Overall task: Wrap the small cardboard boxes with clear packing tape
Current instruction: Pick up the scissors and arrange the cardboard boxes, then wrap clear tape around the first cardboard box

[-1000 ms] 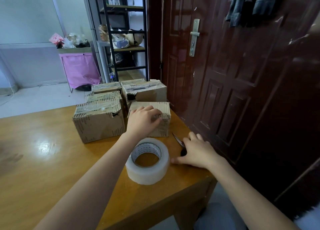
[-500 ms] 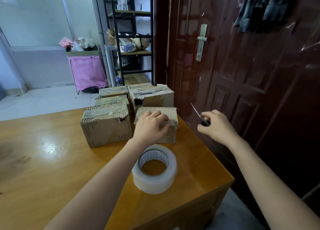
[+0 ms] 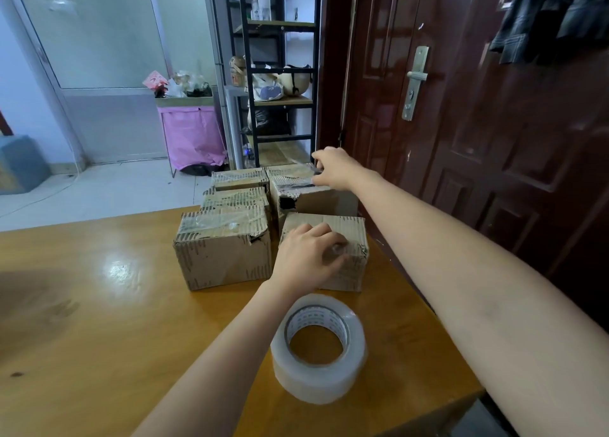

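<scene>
On the wooden table (image 3: pixel 99 304), near its right edge, the left hand (image 3: pixel 309 255) rests with curled fingers on the nearest cardboard box (image 3: pixel 346 238), pressing clear tape at the top front edge. The right hand (image 3: pixel 333 168) reaches over the rear right box (image 3: pixel 306 196); scissors, if held, cannot be confirmed, so its grip cannot be told. Four more taped boxes, including the front left box (image 3: pixel 224 248), cluster touching one another. The packing tape roll (image 3: pixel 318 347) lies flat just before the boxes. Core printing is illegible. Half a second ago the right hand hung beside the near box; it has since moved to the rear.
</scene>
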Demonstrator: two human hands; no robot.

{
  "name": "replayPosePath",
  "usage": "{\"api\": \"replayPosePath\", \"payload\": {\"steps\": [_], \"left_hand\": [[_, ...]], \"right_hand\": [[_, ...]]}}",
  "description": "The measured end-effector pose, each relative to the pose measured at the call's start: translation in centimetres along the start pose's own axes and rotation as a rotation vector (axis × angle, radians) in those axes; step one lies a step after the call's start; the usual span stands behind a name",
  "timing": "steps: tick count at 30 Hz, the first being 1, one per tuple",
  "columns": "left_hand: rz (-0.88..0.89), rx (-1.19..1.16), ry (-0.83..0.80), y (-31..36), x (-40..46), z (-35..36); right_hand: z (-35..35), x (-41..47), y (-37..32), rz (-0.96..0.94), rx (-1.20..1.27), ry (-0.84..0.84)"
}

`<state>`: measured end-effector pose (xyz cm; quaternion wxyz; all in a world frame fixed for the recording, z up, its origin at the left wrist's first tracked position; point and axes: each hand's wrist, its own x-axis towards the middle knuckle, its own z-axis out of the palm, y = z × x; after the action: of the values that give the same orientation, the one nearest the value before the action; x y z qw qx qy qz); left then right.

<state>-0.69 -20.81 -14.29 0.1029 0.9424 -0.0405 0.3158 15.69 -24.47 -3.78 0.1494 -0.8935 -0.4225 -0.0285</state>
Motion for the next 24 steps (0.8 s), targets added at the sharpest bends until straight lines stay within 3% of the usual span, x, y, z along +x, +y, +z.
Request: {"api": "replayPosePath", "payload": {"steps": [3,6,11,14,19,24], "left_hand": [[0.008,-0.009,0.004,-0.2,0.0,0.0],[0.01,-0.02,0.012,-0.3,-0.1,0.2],[-0.029,-0.036,-0.004,-0.1,-0.1,0.1],[-0.078,-0.072,-0.098,0.3,-0.1,-0.8],[-0.355,-0.401,-0.236,0.8,1.1,-3.9],[-0.345,-0.374,-0.272,0.0,1.9,-5.4]], "right_hand": [[1.3,0.2,0.8,0.018,0.002,-0.115],[1.0,-0.9,1.6,0.022,0.086,-0.102],[-1.4,-5.4,1.6,0.06,0.34,0.141],[-1.8,-9.0,1.5,0.105,0.506,0.275],[0.8,-17.0,0.1,0.031,0.566,0.435],[4.4,-22.9,-1.5,-0.251,0.242,0.061]]}}
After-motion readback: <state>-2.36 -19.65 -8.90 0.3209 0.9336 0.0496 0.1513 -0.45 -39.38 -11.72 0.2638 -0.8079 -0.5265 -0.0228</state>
